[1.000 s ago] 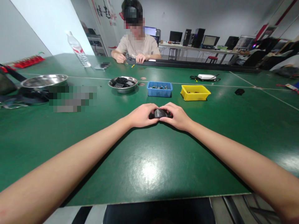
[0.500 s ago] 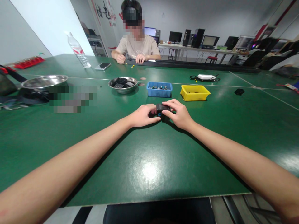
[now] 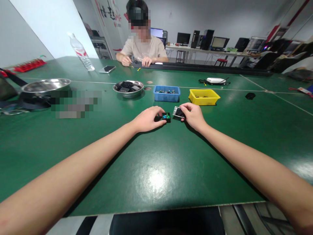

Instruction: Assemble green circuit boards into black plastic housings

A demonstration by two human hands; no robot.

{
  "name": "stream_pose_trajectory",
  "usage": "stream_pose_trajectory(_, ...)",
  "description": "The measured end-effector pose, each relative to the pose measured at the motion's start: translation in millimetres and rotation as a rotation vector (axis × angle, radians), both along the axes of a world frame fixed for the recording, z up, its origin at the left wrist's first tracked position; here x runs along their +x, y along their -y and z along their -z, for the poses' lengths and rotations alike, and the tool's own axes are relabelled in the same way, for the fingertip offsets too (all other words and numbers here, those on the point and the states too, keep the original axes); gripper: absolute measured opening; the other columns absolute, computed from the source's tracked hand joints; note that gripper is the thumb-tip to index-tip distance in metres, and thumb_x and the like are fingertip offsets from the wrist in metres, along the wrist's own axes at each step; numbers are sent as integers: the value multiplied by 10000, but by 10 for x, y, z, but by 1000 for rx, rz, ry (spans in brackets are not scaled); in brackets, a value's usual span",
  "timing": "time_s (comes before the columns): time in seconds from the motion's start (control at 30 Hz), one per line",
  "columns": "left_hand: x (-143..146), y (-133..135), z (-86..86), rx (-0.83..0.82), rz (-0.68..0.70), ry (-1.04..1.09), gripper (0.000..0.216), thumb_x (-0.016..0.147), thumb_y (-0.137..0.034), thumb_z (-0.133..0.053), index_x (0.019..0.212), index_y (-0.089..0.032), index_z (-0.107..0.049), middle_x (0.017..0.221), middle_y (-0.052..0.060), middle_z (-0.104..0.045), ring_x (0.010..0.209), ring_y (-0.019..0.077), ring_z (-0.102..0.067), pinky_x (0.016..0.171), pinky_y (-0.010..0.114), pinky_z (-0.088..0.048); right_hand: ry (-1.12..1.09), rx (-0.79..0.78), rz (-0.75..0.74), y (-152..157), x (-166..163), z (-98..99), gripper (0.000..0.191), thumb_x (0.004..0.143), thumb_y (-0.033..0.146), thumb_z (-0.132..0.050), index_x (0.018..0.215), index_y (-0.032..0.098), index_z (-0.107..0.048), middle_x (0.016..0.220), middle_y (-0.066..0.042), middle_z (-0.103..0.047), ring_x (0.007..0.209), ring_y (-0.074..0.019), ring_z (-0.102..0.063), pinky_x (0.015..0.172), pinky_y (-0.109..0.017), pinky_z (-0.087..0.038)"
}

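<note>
In my left hand (image 3: 149,119) is a small black case (image 3: 167,120), fingers closed round its left side. Its top is uncovered, showing blue and green electronic parts inside. My right hand (image 3: 195,117) grips a black cover (image 3: 179,113) with a pale edge, tilted toward me between thumb and fingers. A narrow gap separates the cover from the case. Just beyond my hands stand a blue bin (image 3: 166,96) holding small metallic pieces and a yellow bin (image 3: 204,101) with some small dark pieces in it.
A steel bowl (image 3: 132,95) of black parts stands left of the blue bin. A larger steel bowl (image 3: 46,85), a water bottle (image 3: 82,54) and a phone (image 3: 107,69) lie farther left. Across the table sits a person (image 3: 144,49). A black piece (image 3: 250,96) lies at right.
The black cover has come off the case. My right hand has moved slightly right with it and tilted it, while my left hand keeps the case in nearly the same place.
</note>
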State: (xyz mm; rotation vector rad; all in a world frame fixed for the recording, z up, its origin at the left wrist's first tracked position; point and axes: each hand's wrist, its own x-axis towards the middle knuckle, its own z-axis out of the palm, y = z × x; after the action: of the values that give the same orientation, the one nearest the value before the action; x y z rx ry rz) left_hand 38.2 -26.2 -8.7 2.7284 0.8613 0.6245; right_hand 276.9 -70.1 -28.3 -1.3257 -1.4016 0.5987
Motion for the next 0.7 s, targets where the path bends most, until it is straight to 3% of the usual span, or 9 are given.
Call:
stream_pose_trajectory(0.13, -1, 1, -5, 4, -21, 81, 400, 874, -480, -608, 1107, -157, -641, 998, 92, -702, 905, 251, -664, 888, 419, -544, 202, 27, 108, -35, 122, -32, 169, 846, 310, -632, 815, 185, -740, 777, -33, -744, 531, -149, -621, 559, -298, -533)
stream_pose_trajectory(0.37, -3, 21, -25, 8, -19, 61, 381, 865, -449, -608, 1117, -165, -634, 1016, 95, -702, 930, 259, -668, 904, 424, -543, 279, 79, 217, -61, 173, -60, 119, 822, 269, -654, 792, 192, -739, 742, -26, -728, 693, -198, -672, 757, -365, -559)
stream_pose_trajectory(0.53, -6, 12, -4, 6, -17, 25, 357, 876, -429, -599, 1131, -180, -626, 1009, 88, -708, 937, 263, -676, 901, 429, -550, 206, 9, 114, -52, 152, -39, 98, 777, 244, -675, 838, 194, -734, 703, 9, -705, 479, -138, -577, 647, -347, -541)
stream_pose_trajectory(0.7, -7, 23, 2, 10, -21, -6, 352, 885, -416, -592, 1147, -182, -618, 1012, 88, -708, 956, 265, -682, 912, 431, -554, 61, 30, 60, -45, 136, -11, 142, 766, 230, -625, 869, 186, -712, 775, -15, -736, 502, -147, -615, 611, -342, -547)
